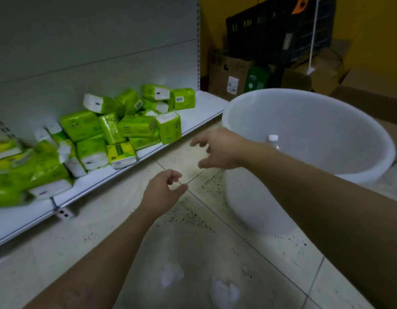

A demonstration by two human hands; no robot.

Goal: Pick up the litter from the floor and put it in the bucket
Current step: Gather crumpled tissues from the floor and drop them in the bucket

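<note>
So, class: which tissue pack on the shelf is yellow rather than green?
The yellow pack at the shelf's front edge, white end facing outward; its neighbours are green.

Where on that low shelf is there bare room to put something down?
The shelf is bare at its right end, between the green tissue packs and the white bucket, and along its front edge. Its left and middle are crowded with piled packs.

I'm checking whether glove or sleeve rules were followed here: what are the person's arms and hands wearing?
Nothing shows on either one. The left hand and right hand are bare, with no gloves, rings or wristbands in view. Both forearms are uncovered for as far as the frame shows them; no sleeve edge or watch appears. The picture is somewhat blurred, so fine marks cannot be told.
</note>
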